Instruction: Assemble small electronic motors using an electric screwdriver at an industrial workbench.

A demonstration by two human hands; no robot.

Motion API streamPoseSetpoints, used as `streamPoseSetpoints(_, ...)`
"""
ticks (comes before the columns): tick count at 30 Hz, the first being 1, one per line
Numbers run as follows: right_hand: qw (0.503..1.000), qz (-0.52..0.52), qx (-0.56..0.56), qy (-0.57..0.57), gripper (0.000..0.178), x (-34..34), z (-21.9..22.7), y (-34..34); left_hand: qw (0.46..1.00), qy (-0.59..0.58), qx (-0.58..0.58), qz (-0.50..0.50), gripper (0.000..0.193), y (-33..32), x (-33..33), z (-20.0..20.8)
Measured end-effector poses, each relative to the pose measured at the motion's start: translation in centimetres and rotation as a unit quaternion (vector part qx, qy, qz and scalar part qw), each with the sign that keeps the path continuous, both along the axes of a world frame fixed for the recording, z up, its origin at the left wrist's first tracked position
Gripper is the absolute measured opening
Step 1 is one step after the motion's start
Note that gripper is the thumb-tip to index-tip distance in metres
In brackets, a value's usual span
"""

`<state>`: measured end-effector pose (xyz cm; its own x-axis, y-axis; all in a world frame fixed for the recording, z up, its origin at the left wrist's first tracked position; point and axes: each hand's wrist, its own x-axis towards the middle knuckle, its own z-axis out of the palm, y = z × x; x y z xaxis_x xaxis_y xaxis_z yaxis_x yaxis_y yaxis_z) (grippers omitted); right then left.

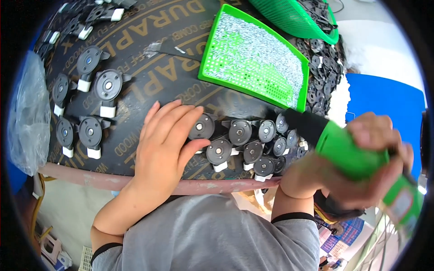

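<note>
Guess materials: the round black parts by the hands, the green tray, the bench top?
Round black parts: likely moulded plastic, matte, with a shiny metal-looking centre and a white clip. Green tray: plastic, glossy, perforated floor, filled with small silvery pieces, probably metal. Bench top: dark film-faced plywood by the look, smooth, printed lettering, worn reddish edge.

The power screwdriver (348, 149) has a glossy green plastic body with a matt black nose. The round parts (219, 151) look like matt black plastic with shiny metal centres. The counter (153, 77) is dark, smooth-faced plywood; the tray (210, 49) is bright green plastic.
</note>
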<state>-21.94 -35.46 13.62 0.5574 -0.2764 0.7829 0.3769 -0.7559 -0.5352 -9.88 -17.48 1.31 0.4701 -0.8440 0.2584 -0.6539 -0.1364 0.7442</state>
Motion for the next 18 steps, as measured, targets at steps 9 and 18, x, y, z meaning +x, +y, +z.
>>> streamPoseSetpoints(9,0.943,-0.3,0.081,-0.122,0.03,1.4,-5.4,-6.5,1.0,-0.02,0.022,-0.007,0.052,-0.3,-0.5,-0.4)
streamPoseSetpoints(18,0.944,-0.303,0.082,-0.101,0.025,1.0,-5.5,-7.0,0.999,-0.025,0.028,-0.007,0.053,-0.4,-0.3,-0.2)
